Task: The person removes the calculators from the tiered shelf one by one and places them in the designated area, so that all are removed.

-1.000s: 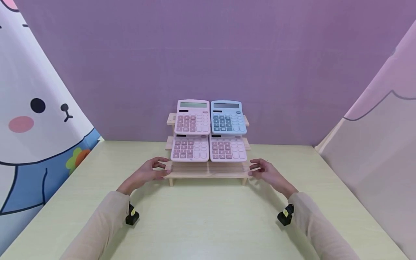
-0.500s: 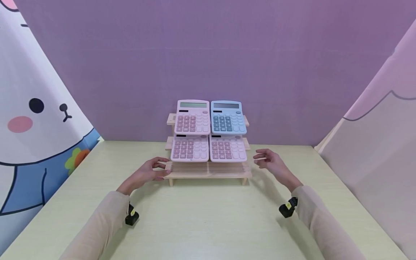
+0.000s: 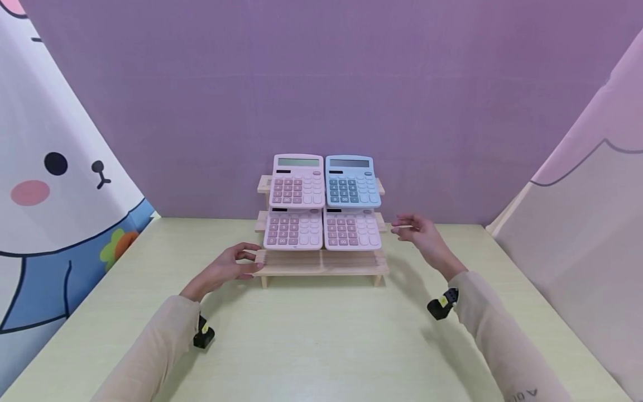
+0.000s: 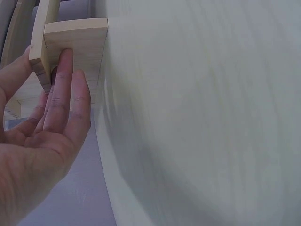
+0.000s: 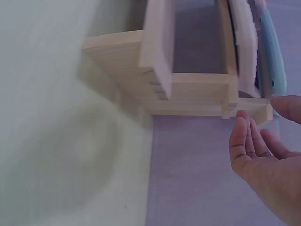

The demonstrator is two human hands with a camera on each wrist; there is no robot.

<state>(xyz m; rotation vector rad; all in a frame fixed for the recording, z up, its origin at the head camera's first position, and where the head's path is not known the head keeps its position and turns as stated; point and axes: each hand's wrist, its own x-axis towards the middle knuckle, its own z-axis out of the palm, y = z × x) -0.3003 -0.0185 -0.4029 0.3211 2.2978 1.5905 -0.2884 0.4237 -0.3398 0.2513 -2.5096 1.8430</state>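
A three-tier wooden display stand [image 3: 321, 262] stands on the table, its lowest shelf bare. Two pink calculators [image 3: 293, 229] [image 3: 353, 230] lean side by side on the middle tier. Above them rest another pink calculator [image 3: 297, 190] and a blue calculator [image 3: 353, 182]. My left hand [image 3: 228, 265] grips the left end of the lowest shelf; in the left wrist view the thumb lies on one face of the board and the fingers reach beneath it. Beside the stand's right end, my right hand [image 3: 424, 240] hovers with loosely bent fingers, holding nothing.
The pale table [image 3: 321, 346] meets a purple backdrop [image 3: 321, 84] right behind the stand. A cartoon-print cloth [image 3: 65, 234] hangs at the left, and a pale pink cloth [image 3: 577, 240] at the right.
My right hand has let go of the lowest shelf's right end and moved up and back alongside the stand. The left hand and the calculators have stayed put.
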